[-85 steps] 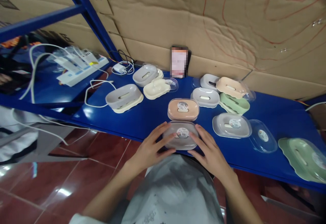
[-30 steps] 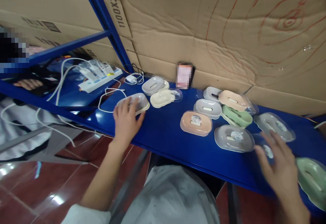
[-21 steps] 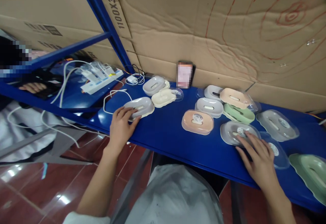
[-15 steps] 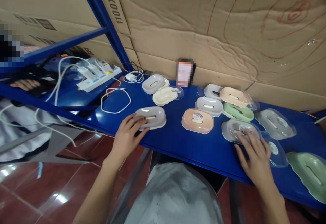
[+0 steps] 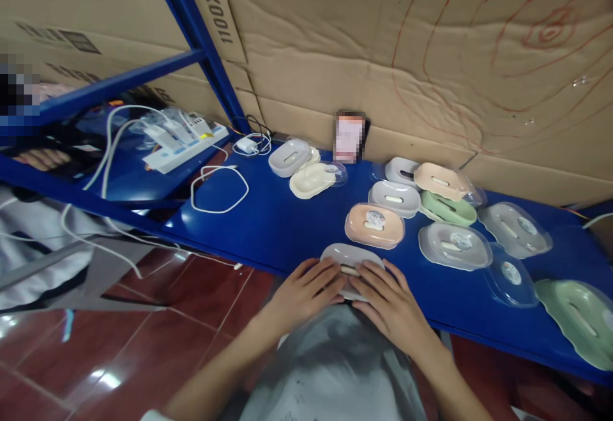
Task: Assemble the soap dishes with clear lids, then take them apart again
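Hands: left hand (image 5: 306, 290), right hand (image 5: 390, 303) both clasp one grey soap dish (image 5: 351, 259) (shelf edge).

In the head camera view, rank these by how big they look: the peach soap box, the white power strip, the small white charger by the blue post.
1. white power strip
2. peach soap box, nearer the camera, so the order is unsure
3. small white charger

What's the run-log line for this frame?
left hand: on grey soap dish | right hand: on same dish | dish: front edge of blue shelf | behind it: peach soap box
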A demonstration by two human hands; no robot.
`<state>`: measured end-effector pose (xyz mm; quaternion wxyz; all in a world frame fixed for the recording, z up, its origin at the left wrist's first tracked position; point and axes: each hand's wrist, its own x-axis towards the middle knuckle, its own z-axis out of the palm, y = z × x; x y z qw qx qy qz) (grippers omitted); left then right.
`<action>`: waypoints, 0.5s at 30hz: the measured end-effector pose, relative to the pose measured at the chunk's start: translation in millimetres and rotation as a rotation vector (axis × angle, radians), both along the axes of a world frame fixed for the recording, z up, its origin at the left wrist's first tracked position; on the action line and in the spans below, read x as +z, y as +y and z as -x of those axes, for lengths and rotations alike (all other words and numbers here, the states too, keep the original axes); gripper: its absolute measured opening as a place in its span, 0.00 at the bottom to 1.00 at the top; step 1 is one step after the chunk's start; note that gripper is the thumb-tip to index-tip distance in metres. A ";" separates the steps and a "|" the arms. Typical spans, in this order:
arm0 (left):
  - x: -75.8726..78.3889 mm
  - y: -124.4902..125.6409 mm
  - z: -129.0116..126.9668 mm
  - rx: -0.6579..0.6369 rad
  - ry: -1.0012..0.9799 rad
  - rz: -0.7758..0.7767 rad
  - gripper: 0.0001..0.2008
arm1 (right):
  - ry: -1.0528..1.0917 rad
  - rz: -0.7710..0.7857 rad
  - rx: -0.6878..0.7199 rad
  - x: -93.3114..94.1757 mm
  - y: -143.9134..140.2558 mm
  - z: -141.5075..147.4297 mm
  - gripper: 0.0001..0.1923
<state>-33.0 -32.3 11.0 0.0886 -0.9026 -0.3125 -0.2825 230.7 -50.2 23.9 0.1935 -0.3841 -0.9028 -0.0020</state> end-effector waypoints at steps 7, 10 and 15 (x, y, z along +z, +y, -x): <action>-0.5 20.9 -14.7 -0.120 0.013 -0.092 0.14 | 0.028 -0.065 -0.083 -3.3 -4.0 -17.2 0.22; 0.5 23.2 -21.4 -0.138 0.026 -0.108 0.14 | 0.033 -0.055 -0.073 -4.0 -5.2 -23.2 0.22; -1.6 26.1 -27.4 -0.147 0.033 -0.129 0.12 | 0.090 -0.049 -0.079 -6.7 -5.3 -25.9 0.22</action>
